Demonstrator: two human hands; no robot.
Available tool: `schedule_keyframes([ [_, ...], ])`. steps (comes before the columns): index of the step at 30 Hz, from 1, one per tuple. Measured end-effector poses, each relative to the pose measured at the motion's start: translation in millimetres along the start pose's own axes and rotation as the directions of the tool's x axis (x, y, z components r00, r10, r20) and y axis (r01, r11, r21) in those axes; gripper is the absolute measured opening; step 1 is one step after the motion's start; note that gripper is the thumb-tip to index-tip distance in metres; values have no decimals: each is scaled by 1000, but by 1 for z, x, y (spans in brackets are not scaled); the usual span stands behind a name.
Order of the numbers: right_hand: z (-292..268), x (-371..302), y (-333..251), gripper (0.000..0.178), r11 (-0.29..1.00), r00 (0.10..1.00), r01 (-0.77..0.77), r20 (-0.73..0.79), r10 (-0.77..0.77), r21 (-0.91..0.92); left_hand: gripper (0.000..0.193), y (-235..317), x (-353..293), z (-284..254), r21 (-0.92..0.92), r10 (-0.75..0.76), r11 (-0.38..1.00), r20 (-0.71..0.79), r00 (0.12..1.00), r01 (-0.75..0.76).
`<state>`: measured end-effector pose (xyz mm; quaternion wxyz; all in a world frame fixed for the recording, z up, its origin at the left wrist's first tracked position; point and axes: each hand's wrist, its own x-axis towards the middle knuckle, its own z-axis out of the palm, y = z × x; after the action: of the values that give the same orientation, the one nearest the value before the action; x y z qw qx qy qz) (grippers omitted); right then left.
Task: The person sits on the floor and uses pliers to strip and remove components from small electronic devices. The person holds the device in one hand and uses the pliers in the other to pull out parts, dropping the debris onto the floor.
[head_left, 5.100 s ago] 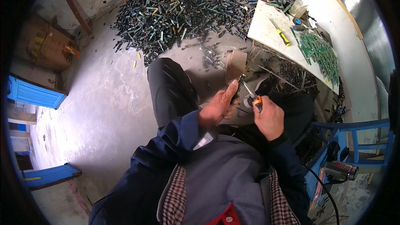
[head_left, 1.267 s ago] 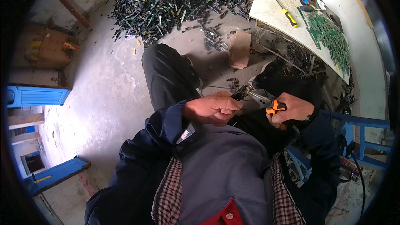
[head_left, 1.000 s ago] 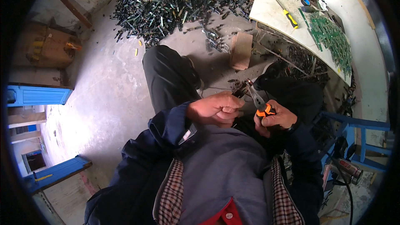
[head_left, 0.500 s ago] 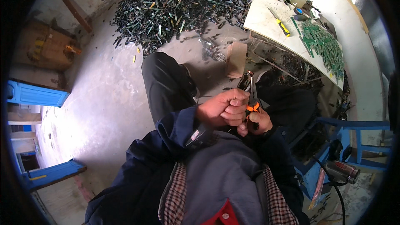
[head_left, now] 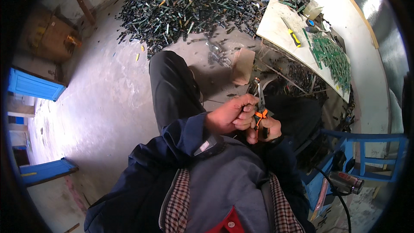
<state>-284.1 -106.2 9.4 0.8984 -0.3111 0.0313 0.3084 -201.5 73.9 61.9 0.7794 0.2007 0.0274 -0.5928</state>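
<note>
Pliers with orange and black handles are held upright in my right hand, its fingers wrapped round the grips. Their metal jaws point away from me, up past the knuckles. My left hand is closed in a fist right beside the jaws. A narrow dark piece shows just beyond the left fingers, beside the plier jaws; most of what this fist holds is hidden. Close in front of the jaws stands a tan block on the floor.
A large heap of dark, narrow strips covers the far floor. At the right, a pale board bears a yellow-handled screwdriver and many green strips. A blue chair frame and a metal heat-gun-like tool are at lower right.
The view has shifted slightly. The plier handles look a little more spread than before. Both hands keep their places close together.
</note>
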Motion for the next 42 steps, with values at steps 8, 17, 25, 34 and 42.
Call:
schedule_keyframes([
  [8, 26, -10, -22, 33, 967, 999, 23, -27, -31, -253, 37, -4, -2, -17, 148, 50, 988, -97, 994, -36],
  [17, 35, -24, -33, 39, 964, 996, -83, -53, 72, -253, 35, -7, -3, -16, 253, 114, 965, -152, 982, -73],
  [25, 37, -27, -29, 30, 602, 940, -52, -243, -241, -797, 36, -5, -8, -19, 328, 223, 934, -231, 947, -140],
  [34, 34, -14, -18, 40, -356, 767, -394, -90, -635, -848, 39, -7, -5, -18, 366, 251, 920, -274, 928, -141],
  [42, 43, -4, -12, 51, -397, 769, -455, -128, -626, -797, 41, -8, -5, -14, 382, 266, 914, -303, 915, -139],
])
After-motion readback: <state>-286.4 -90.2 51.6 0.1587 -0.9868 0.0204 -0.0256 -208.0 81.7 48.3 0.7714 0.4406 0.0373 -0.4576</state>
